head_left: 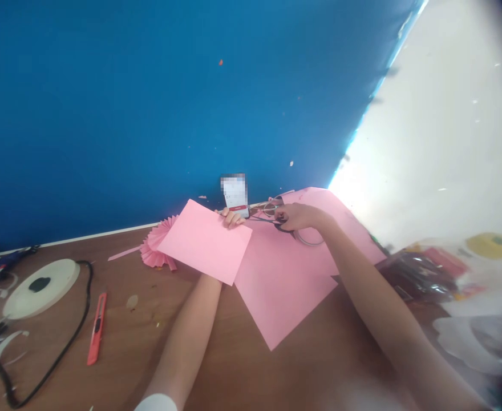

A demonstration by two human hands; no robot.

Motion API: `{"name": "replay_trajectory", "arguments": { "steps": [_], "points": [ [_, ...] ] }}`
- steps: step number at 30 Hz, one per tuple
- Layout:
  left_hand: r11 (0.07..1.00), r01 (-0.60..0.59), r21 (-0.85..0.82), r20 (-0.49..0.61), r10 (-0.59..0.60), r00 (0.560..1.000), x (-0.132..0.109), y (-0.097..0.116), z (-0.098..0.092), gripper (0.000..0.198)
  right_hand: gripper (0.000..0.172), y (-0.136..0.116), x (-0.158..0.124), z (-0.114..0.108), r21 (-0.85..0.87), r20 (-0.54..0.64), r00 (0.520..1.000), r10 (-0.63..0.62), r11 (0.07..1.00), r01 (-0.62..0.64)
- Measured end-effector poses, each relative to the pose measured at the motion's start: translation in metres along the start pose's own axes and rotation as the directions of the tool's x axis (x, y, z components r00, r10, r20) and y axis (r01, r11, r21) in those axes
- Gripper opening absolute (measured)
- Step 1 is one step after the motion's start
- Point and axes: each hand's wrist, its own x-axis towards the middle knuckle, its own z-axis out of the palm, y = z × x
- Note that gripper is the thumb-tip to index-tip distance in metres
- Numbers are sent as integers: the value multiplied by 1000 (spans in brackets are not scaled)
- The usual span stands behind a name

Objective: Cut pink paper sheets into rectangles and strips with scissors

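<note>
Two finger grips near the table (pixel 126 342)'s back edge: left hand (pixel 234 218) pinching pink paper (pixel 208 242), right hand (pixel 301 217) clamped on scissors (pixel 282 225).

The left hand's fingers (pixel 233 218) hold a pink sheet (pixel 208 245); at their three o'clock the right hand (pixel 301 216) grips scissors (pixel 281 226). A red cutter (pixel 97 330) lies toward eight o'clock on the worktop (pixel 131 354).

Pink paper (pixel 206 240) and a blue wall (pixel 148 114)
The table (pixel 234 354) is brown, the cutter (pixel 96 331) red (with a black bit), the fan (pixel 157 244) pink too.
</note>
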Motion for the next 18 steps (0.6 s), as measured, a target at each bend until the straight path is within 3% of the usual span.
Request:
{"name": "replay_trajectory", "arguments": {
  "steps": [6,9,13,18],
  "points": [
    [999,-30,-23,92,32,995,-5,2,5,45,13,2,7,3,224,-84,976,-203,950,217],
    [997,-65,34,69,63,996,-6,3,10,45,20,-4,11,8,364,-127,961,-244,890,274],
    [995,-55,87,32,53,998,-6,3,14,44,35,-16,17,20,596,-182,961,-210,754,277],
    [996,-69,49,-20,70,997,-9,0,21,42,32,-30,30,40,799,-245,948,-204,512,316]
  ]
}}
